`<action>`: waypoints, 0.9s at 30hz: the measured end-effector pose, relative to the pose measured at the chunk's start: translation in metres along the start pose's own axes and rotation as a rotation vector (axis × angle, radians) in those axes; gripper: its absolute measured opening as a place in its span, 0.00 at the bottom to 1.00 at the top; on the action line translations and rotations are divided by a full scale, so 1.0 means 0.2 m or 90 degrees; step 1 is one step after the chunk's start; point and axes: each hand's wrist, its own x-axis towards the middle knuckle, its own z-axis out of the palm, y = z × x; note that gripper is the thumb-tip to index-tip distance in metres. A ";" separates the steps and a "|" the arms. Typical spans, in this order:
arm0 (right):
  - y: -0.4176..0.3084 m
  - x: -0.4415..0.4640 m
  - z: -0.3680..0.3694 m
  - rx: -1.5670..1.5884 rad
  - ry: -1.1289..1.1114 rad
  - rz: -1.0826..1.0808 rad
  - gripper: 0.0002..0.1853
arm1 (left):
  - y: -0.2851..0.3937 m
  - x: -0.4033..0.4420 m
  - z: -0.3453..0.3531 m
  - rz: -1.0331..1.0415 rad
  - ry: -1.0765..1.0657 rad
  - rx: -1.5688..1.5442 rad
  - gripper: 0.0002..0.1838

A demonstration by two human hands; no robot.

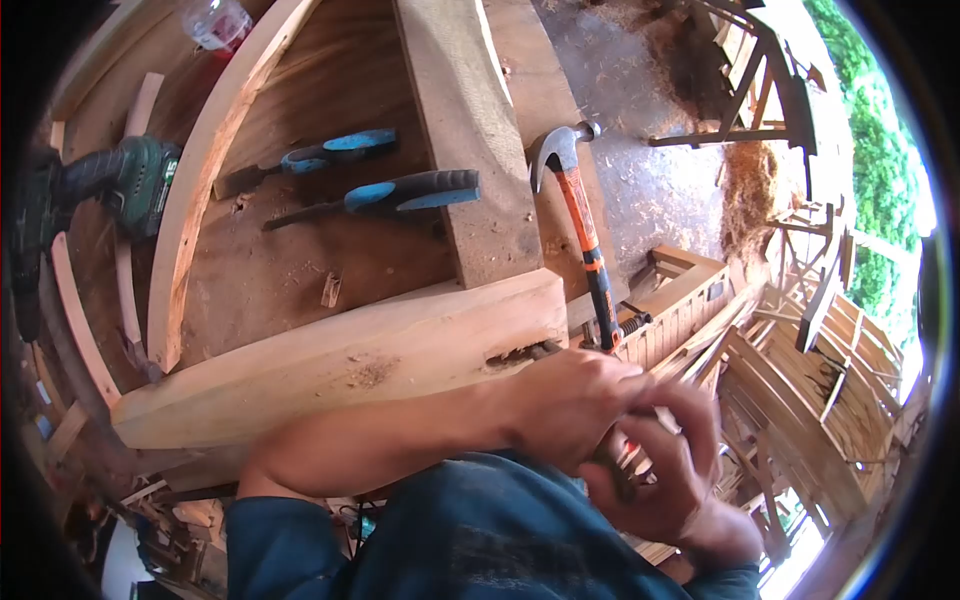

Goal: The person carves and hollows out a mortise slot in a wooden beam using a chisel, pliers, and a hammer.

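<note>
1. The slotted beam (330, 365) lay along the counter (390, 245), its long axis running across in front of the person, slanting so that the right end sat a little farther off than the left.
2. Its right end pointed past the knuckles of the left hand (555, 405); the rest stretched leftward from those fingers, beyond the left forearm.
3. The slot (515, 355) followed the beam's length, opening just beside the left fingers, on their far side.
4. The left fingers were curled at the beam's near edge; their tips were hidden, so whether they gripped anything could not be told.
5. The right hand (660, 490) was to the right of the left one and nearer the body, its fingers bent around a dark object (624, 478), mostly covered and too blurred to name.
6. Just beyond the left fingers lay a hammer (577, 225), handle toward them, head pointing away.
7. Farther off and leftward of the fingers, two blue-and-black-handled tools (410, 190) lay with handles to the right and working ends to the left.
8. Between those tools and the hammer, a thick plank (465, 130) ran away from the fingers.
</note>
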 end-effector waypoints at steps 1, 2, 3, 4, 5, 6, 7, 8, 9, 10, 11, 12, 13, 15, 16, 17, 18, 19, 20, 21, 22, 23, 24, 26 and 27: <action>-0.04 0.03 -0.04 -0.096 -0.029 0.023 0.19 | 0.01 0.00 0.00 -0.011 -0.010 0.010 0.20; -0.08 0.07 -0.09 -0.162 -0.148 0.014 0.16 | 0.01 0.01 -0.02 -0.020 -0.033 0.011 0.24; -0.15 0.12 -0.11 -0.237 -0.213 0.034 0.13 | -0.01 0.02 -0.01 0.019 -0.003 0.022 0.30; -0.20 0.14 -0.12 -0.269 -0.261 0.073 0.13 | -0.01 0.03 -0.01 -0.033 -0.051 0.021 0.33; -0.24 0.15 -0.13 -0.300 -0.309 0.112 0.12 | -0.01 0.02 -0.01 -0.087 -0.099 0.021 0.36; -0.27 0.18 -0.13 -0.303 -0.328 0.133 0.11 | -0.01 -0.02 -0.01 -0.044 -0.035 0.052 0.37; -0.28 0.19 -0.13 -0.287 -0.353 0.147 0.12 | -0.02 -0.06 -0.01 -0.004 0.028 0.080 0.37; -0.30 0.22 -0.14 -0.294 -0.407 0.170 0.12 | -0.03 -0.10 -0.01 0.035 0.092 0.111 0.37; -0.31 0.24 -0.15 -0.299 -0.464 0.192 0.12 | -0.01 -0.17 -0.09 0.013 0.059 0.210 0.40; -0.34 0.29 -0.15 -0.296 -0.536 0.259 0.13 | 0.00 -0.27 -0.20 -0.009 0.025 0.313 0.42; -0.36 0.32 -0.14 -0.350 -0.575 0.263 0.13 | 0.00 -0.38 -0.26 -0.027 0.073 0.447 0.47; -0.38 0.35 -0.11 -0.404 -0.621 0.266 0.13 | 0.06 -0.48 -0.35 -0.103 0.046 0.585 0.52; -0.40 0.36 -0.08 -0.454 -0.668 0.272 0.13 | 0.05 -0.59 -0.39 -0.127 0.067 0.711 0.56; -0.43 0.36 0.01 -0.584 -0.722 0.247 0.14 | 0.09 -0.69 -0.41 -0.266 -0.033 0.680 0.60; -0.43 0.34 0.05 -0.613 -0.685 0.235 0.15 | 0.08 -0.70 -0.41 -0.269 -0.029 0.699 0.60; -0.41 0.33 0.09 -0.644 -0.645 0.224 0.16 | 0.08 -0.69 -0.40 -0.269 -0.024 0.720 0.60; -0.37 0.32 0.09 -0.657 -0.633 0.247 0.19 | 0.07 -0.69 -0.40 -0.268 -0.017 0.739 0.60; -0.37 0.33 0.10 -0.666 -0.644 0.254 0.17 | 0.08 -0.68 -0.40 -0.291 -0.032 0.715 0.59; -0.38 0.32 0.09 -0.674 -0.651 0.265 0.16 | 0.09 -0.67 -0.40 -0.310 -0.050 0.693 0.59; -0.37 0.32 0.09 -0.681 -0.652 0.279 0.15 | 0.11 -0.66 -0.41 -0.324 -0.068 0.677 0.58; -0.35 0.33 0.09 -0.658 -0.639 0.276 0.12 | 0.12 -0.66 -0.42 -0.319 -0.067 0.679 0.58; -0.36 0.32 0.09 -0.649 -0.647 0.275 0.11 | 0.12 -0.67 -0.41 -0.316 -0.066 0.681 0.58; -0.38 0.34 0.10 -0.642 -0.653 0.270 0.10 | 0.12 -0.67 -0.42 -0.315 -0.062 0.684 0.58; -0.36 0.33 0.11 -0.638 -0.655 0.234 0.09 | 0.12 -0.67 -0.42 -0.301 -0.046 0.701 0.57; -0.31 0.31 0.08 -0.620 -0.628 0.229 0.10 | 0.11 -0.68 -0.42 -0.295 -0.050 0.701 0.57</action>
